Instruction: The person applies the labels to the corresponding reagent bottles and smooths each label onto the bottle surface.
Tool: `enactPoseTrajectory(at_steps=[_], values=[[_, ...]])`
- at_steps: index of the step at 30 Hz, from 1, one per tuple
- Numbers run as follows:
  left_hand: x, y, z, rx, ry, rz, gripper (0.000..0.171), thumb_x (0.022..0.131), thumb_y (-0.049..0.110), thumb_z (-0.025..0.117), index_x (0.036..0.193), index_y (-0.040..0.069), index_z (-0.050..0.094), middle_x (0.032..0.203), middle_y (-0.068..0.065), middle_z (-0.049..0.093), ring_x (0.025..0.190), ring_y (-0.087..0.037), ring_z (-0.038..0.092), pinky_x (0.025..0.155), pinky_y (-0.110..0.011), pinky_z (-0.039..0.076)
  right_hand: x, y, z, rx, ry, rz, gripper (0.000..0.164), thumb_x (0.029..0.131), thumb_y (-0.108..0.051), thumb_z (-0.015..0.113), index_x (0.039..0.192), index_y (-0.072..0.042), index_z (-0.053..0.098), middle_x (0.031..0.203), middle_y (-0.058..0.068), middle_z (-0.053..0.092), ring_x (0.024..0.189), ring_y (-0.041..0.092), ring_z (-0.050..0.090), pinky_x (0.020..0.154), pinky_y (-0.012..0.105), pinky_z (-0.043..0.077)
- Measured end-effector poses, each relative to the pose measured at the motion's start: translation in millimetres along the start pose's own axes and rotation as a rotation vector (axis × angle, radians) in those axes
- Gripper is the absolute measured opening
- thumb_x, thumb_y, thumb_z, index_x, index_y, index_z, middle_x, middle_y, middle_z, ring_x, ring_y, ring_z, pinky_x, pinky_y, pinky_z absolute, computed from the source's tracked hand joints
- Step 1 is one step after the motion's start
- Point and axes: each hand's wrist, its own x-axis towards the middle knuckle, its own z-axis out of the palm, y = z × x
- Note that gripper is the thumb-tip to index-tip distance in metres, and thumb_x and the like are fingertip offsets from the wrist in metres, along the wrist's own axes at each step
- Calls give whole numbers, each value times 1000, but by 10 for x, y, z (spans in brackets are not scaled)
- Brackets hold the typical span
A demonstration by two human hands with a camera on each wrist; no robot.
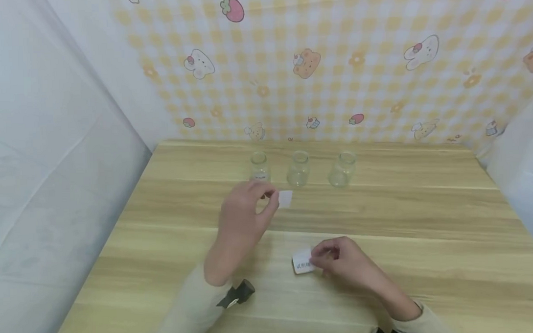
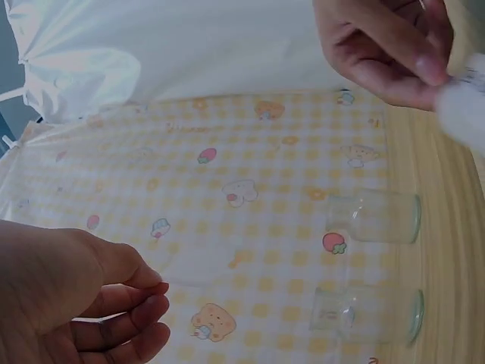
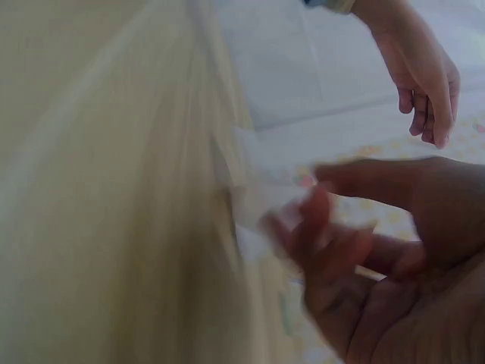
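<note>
My left hand (image 1: 243,211) pinches a small white slip (image 1: 285,199) between thumb and forefinger, just in front of the glass jars. The slip looks pale and nearly see-through in the left wrist view, beyond the fingertips. Lower and to the right, my right hand (image 1: 346,261) holds white paper labels (image 1: 301,262) with dark printed characters by their edge. Those labels (image 2: 464,114) also show at the fingertips of my right hand (image 2: 386,49) in the left wrist view. The right wrist view is blurred around the fingers.
Three clear open-topped jars stand in a row at the back: a left jar (image 1: 259,162) with a printed label on its front, a middle jar (image 1: 298,169) and a right jar (image 1: 342,169). Behind the wooden table (image 1: 426,210) hangs a yellow checked cloth (image 1: 356,85).
</note>
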Motion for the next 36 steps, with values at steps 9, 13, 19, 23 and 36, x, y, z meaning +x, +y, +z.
enactPoseTrajectory(at_steps=[9,13,19,23,36], values=[[-62,181,193,0,-46,236,5,89,9,79,91,6,76,88,-3,73,81,-19,69,75,-31,57,136,-410,-129,191,260,-113,32,106,-28,63,106,2,74,86,11,73,57,16,62,47,28,52],[-90,249,261,20,-64,299,4,89,9,80,90,9,76,86,1,72,81,-15,68,74,-29,55,202,-501,-158,308,279,-85,32,106,-23,63,110,8,71,91,9,75,63,19,67,52,30,55],[-97,202,303,-68,-88,189,15,90,20,83,99,9,78,96,0,75,89,-15,69,80,-31,56,230,-478,-197,263,356,-104,22,101,-14,69,107,7,73,76,8,71,63,20,66,54,28,55],[-65,100,311,-309,-125,-154,25,92,26,81,110,9,78,102,0,77,89,-12,68,76,-28,55,277,-429,-259,220,382,-188,18,100,-10,70,105,6,75,71,8,68,61,22,64,53,26,54],[25,-121,490,-450,-209,-354,13,94,28,78,98,16,81,86,12,74,80,-6,63,69,-28,44,459,-314,-392,32,321,-287,14,99,-15,72,103,-4,79,71,6,67,57,20,57,51,26,47]])
